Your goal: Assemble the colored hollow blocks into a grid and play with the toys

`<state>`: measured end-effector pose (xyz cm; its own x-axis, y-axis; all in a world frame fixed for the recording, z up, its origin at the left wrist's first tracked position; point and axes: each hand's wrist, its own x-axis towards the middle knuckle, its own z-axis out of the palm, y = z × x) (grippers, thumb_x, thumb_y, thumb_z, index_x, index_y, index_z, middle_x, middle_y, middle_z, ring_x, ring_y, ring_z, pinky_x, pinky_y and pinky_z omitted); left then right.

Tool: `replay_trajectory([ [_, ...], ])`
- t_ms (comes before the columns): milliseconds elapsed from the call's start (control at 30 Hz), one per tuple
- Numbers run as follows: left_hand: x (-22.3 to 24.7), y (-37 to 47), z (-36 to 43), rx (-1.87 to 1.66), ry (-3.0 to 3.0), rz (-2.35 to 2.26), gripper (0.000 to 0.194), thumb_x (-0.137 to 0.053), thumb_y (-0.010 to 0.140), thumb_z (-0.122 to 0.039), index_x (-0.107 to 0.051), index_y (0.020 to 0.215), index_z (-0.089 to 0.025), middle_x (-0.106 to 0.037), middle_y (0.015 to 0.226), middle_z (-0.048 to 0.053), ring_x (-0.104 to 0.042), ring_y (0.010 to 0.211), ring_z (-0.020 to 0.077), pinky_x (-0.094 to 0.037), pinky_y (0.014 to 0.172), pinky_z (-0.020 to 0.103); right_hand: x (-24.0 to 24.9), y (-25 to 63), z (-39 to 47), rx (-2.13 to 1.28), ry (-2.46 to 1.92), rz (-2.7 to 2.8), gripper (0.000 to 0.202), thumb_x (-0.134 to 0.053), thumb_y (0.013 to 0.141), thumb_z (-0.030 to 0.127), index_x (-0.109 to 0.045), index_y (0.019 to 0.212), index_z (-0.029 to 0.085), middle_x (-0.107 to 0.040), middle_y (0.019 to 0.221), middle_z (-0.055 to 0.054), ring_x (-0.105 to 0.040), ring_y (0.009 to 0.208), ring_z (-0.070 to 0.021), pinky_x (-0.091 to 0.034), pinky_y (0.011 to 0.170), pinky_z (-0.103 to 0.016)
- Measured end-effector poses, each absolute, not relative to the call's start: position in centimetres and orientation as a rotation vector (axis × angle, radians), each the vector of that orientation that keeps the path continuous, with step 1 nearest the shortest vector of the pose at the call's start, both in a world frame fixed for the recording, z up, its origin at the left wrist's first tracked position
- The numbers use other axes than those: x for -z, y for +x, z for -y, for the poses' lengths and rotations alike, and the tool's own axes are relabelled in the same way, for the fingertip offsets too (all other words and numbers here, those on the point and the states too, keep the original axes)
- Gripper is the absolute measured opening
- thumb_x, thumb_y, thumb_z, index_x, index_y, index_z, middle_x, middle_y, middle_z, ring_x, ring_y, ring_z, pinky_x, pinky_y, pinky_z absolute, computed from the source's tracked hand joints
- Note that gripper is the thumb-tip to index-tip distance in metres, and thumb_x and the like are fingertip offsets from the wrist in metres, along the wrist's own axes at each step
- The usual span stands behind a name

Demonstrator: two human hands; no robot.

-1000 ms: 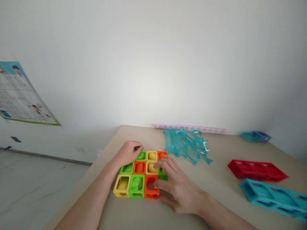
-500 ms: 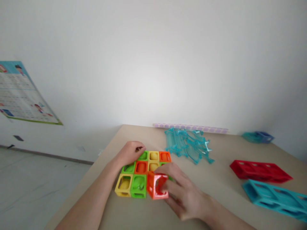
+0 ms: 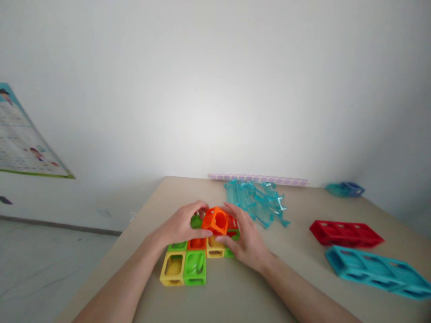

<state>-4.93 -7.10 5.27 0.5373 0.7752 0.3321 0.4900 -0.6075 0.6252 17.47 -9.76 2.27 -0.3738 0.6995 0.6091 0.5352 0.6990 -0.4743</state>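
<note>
An orange open-sided cube block (image 3: pixel 215 220) is held tilted above the back part of a flat layer of joined cubes. My left hand (image 3: pixel 186 225) closes on its left side, thumb in front and fingers behind. On the other side, the thumb and fingers of my right hand (image 3: pixel 247 237) curve around it. Below lie a yellow cube (image 3: pixel 173 268) and a green cube (image 3: pixel 195 268) at the front, with another orange cube (image 3: pixel 197 243) and a second yellow cube (image 3: pixel 215 246) behind them. My hands and the raised cube cover much of the back row.
Clear teal plastic pieces (image 3: pixel 256 199) lie behind the cubes, near a patterned purple strip (image 3: pixel 257 179) along the wall. To the right are a red frame block (image 3: pixel 346 234) and a turquoise one (image 3: pixel 377 270). Small blue pieces (image 3: pixel 352 189) sit in the far right corner.
The orange cube has moved from the front right of the layer up and back over it. My left hand has come over to it, so both hands now hold it. The view has shifted slightly.
</note>
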Motion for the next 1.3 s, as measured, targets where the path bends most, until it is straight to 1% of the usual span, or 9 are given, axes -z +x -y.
replay_trajectory([
  [167,-5.2,-5.1,7.0,-0.891,2.199,-0.986,0.031,-0.069,0.07,-0.031,-0.051,0.093,-0.02,-0.059,0.086,-0.002,-0.057,0.081,0.0154,-0.046,0.075,0.027,-2.8,18.1,9.6,-0.24,-0.942,2.178,0.062,-0.063,0.083,0.045,-0.042,0.135,0.018,-0.055,0.13,-0.016,-0.049,0.121,-0.0302,-0.041,0.101,-0.047],
  [300,-4.8,-5.0,6.4,-1.026,2.02,-1.087,0.024,-0.061,0.078,-0.034,-0.045,0.089,-0.02,-0.056,0.078,-0.003,-0.054,0.072,0.0129,-0.045,0.067,0.024,-2.8,19.2,9.0,-0.309,-1.107,2.219,0.046,-0.049,0.091,0.032,-0.044,0.134,0.016,-0.058,0.128,-0.016,-0.053,0.118,-0.0289,-0.042,0.1,-0.049],
  [433,-4.5,-4.7,6.1,-1.081,1.956,-1.173,0.023,-0.058,0.081,-0.036,-0.043,0.087,-0.021,-0.057,0.076,-0.003,-0.054,0.069,0.0128,-0.043,0.064,0.024,-2.2,19.7,8.6,-0.467,-1.118,2.153,0.046,-0.053,0.086,0.024,-0.048,0.131,0.016,-0.058,0.126,-0.015,-0.056,0.115,-0.0274,-0.044,0.098,-0.048],
  [533,-4.4,-4.5,6.2,-1.036,2.001,-1.153,0.026,-0.06,0.08,-0.038,-0.044,0.089,-0.021,-0.058,0.077,-0.003,-0.056,0.07,0.0134,-0.044,0.064,0.024,-1.9,19.2,8.6,-0.71,-1.106,1.932,0.043,-0.058,0.081,0.022,-0.053,0.123,0.018,-0.063,0.108,-0.01,-0.061,0.1,-0.0234,-0.049,0.09,-0.044],
  [667,-4.5,-4.6,6.3,-0.981,2.03,-1.123,0.024,-0.061,0.08,-0.035,-0.047,0.092,-0.02,-0.059,0.079,-0.003,-0.056,0.072,0.0136,-0.045,0.067,0.025,-1.8,18.4,8.7,-1.01,-1.044,1.658,0.045,-0.067,0.071,0.021,-0.055,0.115,0.019,-0.059,0.09,-0.002,-0.061,0.083,-0.0188,-0.055,0.072,-0.034],
  [867,-4.7,-4.7,6.5,-0.943,2.037,-1.039,0.021,-0.061,0.079,-0.033,-0.05,0.091,-0.019,-0.06,0.081,-0.001,-0.057,0.075,0.0139,-0.046,0.071,0.025,-1.3,18.2,9.1,-0.765,-0.988,1.698,0.03,-0.057,0.075,0.011,-0.058,0.104,0.02,-0.058,0.093,-0.004,-0.057,0.082,-0.0169,-0.053,0.069,-0.031],
  [1100,-5.0,-4.9,6.8,-0.928,2.065,-0.947,0.03,-0.067,0.068,-0.026,-0.044,0.086,-0.02,-0.055,0.077,-0.003,-0.053,0.072,0.0127,-0.045,0.071,0.025,-2.0,18.2,9.8,-0.357,-0.829,1.577,0.01,-0.062,0.084,0.015,-0.055,0.088,0.022,-0.059,0.086,-0.002,-0.057,0.079,-0.0165,-0.049,0.07,-0.031],
  [1200,-5.4,-4.8,7.0,-0.873,2.085,-0.928,0.033,-0.067,0.069,-0.025,-0.045,0.093,-0.02,-0.061,0.081,-0.001,-0.057,0.077,0.0146,-0.047,0.077,0.028,-2.2,17.8,10.0,-0.373,-0.828,1.486,0.014,-0.064,0.085,0.02,-0.051,0.085,0.022,-0.06,0.086,-0.002,-0.06,0.079,-0.0163,-0.05,0.068,-0.029],
  [1300,-5.4,-4.7,7.0,-0.858,2.071,-0.92,0.04,-0.067,0.072,-0.027,-0.051,0.109,-0.019,-0.067,0.099,0.005,-0.062,0.09,0.0186,-0.048,0.084,0.031,-1.9,17.6,10.3,-0.434,-0.849,1.598,0.013,-0.063,0.086,0.021,-0.05,0.085,0.022,-0.061,0.085,-0.002,-0.061,0.077,-0.0147,-0.052,0.07,-0.028],
])
